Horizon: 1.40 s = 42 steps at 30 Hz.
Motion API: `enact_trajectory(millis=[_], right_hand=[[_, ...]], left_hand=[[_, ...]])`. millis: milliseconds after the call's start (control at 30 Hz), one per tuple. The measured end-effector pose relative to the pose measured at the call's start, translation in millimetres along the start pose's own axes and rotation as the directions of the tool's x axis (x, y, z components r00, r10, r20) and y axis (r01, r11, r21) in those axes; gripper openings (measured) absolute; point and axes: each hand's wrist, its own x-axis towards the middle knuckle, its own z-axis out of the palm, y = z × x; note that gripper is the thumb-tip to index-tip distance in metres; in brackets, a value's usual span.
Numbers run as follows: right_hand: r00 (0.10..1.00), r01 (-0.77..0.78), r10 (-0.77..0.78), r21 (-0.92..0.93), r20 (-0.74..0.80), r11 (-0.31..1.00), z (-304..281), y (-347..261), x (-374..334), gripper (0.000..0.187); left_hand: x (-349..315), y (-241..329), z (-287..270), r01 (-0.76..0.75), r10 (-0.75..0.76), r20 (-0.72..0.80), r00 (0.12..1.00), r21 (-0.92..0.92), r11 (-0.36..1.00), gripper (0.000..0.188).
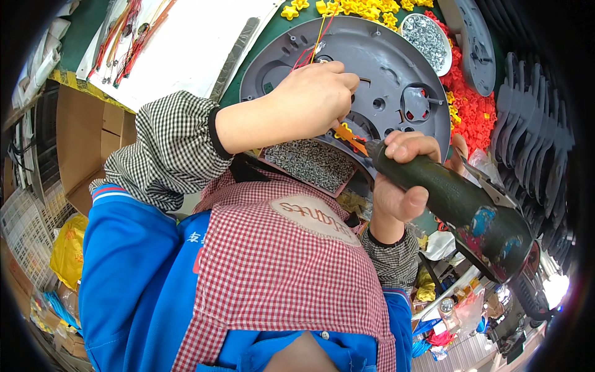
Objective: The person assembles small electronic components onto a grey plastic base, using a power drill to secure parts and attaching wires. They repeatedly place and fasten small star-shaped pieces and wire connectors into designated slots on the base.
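Head view: right hand point(392, 192) grips the driver point(455, 198) at the near right edge of the shell point(353, 43), left hand point(316, 99) curled at the orange tip point(349, 136), hold unconfirmed; uneven driver pressure could cause slippage, scratching shell or hand.

The left forearm point(260, 127) is pointing toward 2 o'clock, and the left hand point(322, 96) is showing its back, fingers bending inward. The right hand point(403, 186), between 4 and 5 o'clock of it, is gripping, its thumb point(414, 199) pointing toward 2 o'clock.
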Motion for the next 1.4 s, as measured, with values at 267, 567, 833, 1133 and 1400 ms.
enact_trajectory(millis=[267,567,833,1133,1400], right_hand=[[0.999,0.031,-0.037,0.143,0.039,0.989,-4.7,-2.2,1.5,0.091],[0.981,-0.143,0.125,0.112,0.151,0.983,-4.8,-4.1,-56.6,0.089],[1.000,0.028,-0.027,0.316,-0.007,0.948,-4.3,-30.3,-28.8,0.086],[0.998,0.049,-0.061,0.314,0.028,0.948,-2.2,-34.9,-20.2,0.086],[0.993,0.097,-0.113,0.377,0.019,0.921,7.4,-34.0,-14.1,0.091]], left_hand=[[-2.4,-2.9,1.0,-0.016,0.016,0.010,1.000,0.044,0.999,0.010],[-24.8,9.1,-4.4,-0.156,0.162,-0.309,0.937,0.043,0.987,0.016],[-52.5,34.8,24.7,-0.273,0.266,-0.224,0.938,0.000,0.962,0.015],[-58.1,33.6,23.1,-0.225,0.226,-0.238,0.945,0.029,0.974,0.013],[-63.0,30.6,19.6,-0.219,0.205,-0.252,0.946,-0.029,0.975,0.022]])
